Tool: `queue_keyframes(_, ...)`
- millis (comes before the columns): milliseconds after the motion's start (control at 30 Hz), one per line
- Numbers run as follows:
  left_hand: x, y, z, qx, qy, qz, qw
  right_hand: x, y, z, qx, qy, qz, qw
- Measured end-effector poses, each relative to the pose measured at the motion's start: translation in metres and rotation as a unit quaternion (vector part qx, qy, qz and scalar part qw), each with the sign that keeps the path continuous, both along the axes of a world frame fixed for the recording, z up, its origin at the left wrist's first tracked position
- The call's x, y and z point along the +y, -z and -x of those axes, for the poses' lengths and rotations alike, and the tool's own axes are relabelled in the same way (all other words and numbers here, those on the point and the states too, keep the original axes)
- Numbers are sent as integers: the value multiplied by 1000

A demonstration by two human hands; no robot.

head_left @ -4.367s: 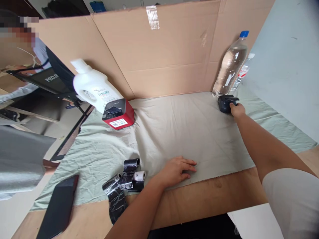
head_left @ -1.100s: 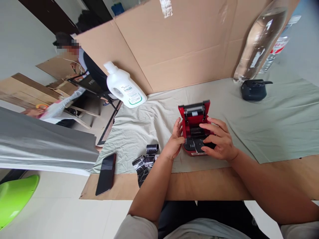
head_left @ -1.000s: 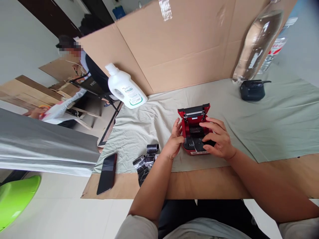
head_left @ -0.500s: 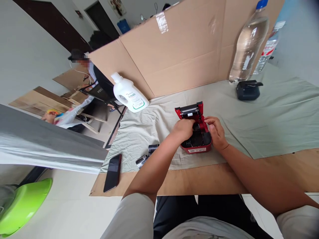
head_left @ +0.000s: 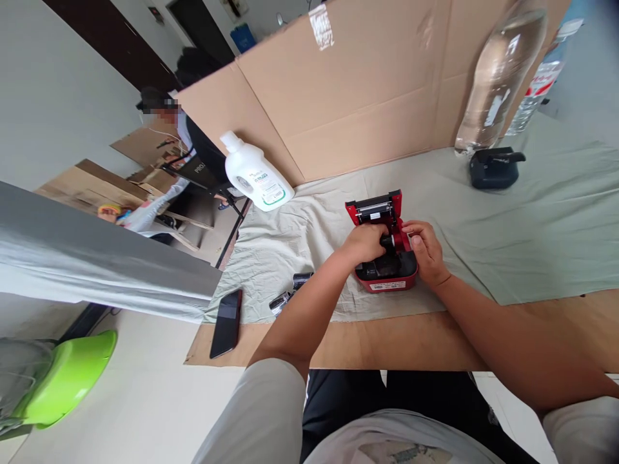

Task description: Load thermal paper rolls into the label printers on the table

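On the cloth-covered tabletop (head_left: 532,219), a red label printer (head_left: 387,261) stands with its lid raised, both hands inside its open bay. The left hand (head_left: 366,242) and right hand (head_left: 425,251) each close a grip on a dark roll (head_left: 391,242) between them. Black rolls (head_left: 290,298) and a phone (head_left: 226,322) lie well to the left.

Single head view: we look forward and down from wearer's head, close over table edge (head_left: 387,348), facing cardboard backdrop (head_left: 367,84) (frame tilted, left floor visible); no second view, nothing shared.
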State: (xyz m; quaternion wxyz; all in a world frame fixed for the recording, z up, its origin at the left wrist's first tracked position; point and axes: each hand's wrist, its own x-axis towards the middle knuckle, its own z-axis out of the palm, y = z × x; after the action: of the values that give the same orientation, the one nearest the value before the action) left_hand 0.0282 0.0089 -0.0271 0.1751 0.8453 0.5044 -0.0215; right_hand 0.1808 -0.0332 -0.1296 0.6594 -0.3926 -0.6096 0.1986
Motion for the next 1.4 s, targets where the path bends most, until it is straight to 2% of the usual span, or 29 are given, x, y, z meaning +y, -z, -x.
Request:
queue_keyframes(67, -1, -6, 17, -144, 15, 47, 988, 0, 0, 0, 2, -1, -1, 1000)
queue_keyframes(133, -5, -20, 45, -282, 36, 112, 952, 0, 0, 0, 7, -2, 1, 1000)
queue_keyframes(200, -10, -42, 85, -345, 46, 185, 919, 0, 0, 0, 11, -4, 5, 1000)
queue_keyframes(233, -12, -55, 109, -340, 35, 215, 915, 0, 0, 0, 13, -5, 6, 1000)
queue_keyframes(300, -14, -76, 161, -243, -8, 265, 933, 0, 0, 1, 20, -8, 4, 1000)
queue_keyframes(333, -14, -84, 188, -177, -41, 262, 948, 0, 0, 1, 23, -10, 3, 1000)
queue_keyframes(400, -13, -87, 238, -49, -126, 245, 960, 0, -1, 2, 26, -11, 4, 1000)
queue_keyframes(467, -12, -75, 277, 59, -200, 241, 948, -1, -3, 2, 21, -8, 6, 1000)
queue_keyframes(533, -16, -51, 298, 128, -234, 222, 938, -2, -4, 2, 14, -4, 6, 1000)
queue_keyframes(633, -29, -9, 301, 184, -245, 163, 938, -3, -7, 2, 4, -6, 6, 1000)
queue_keyframes(700, -39, 13, 294, 205, -251, 134, 936, -3, -8, 1, -2, -10, 8, 1000)
queue_keyframes(800, -50, 25, 287, 222, -261, 112, 933, -4, -9, 1, -8, -13, 18, 1000)
queue_keyframes(933, -64, 13, 283, 218, -258, 62, 939, -5, -11, 0, -12, -14, 27, 999)
queue_keyframes(1000, -72, 8, 275, 176, -223, 66, 957, -5, -11, 0, -12, -15, 28, 999)
queue_keyframes(1067, -80, 8, 262, 143, -178, 100, 968, -5, -11, 0, -11, -16, 28, 999)
queue_keyframes(1167, -91, 13, 239, 173, -157, 98, 967, -3, -9, 1, -5, -13, 24, 1000)
queue_keyframes(1233, -95, 9, 228, 207, -159, 88, 961, -3, -8, 1, -3, -9, 18, 1000)
queue_keyframes(1300, -99, -6, 219, 233, -152, 141, 950, -2, -7, 1, -4, -6, 17, 1000)
queue_keyframes(1400, -103, -45, 204, 183, -83, 276, 940, -2, -6, 2, -3, -4, 18, 1000)
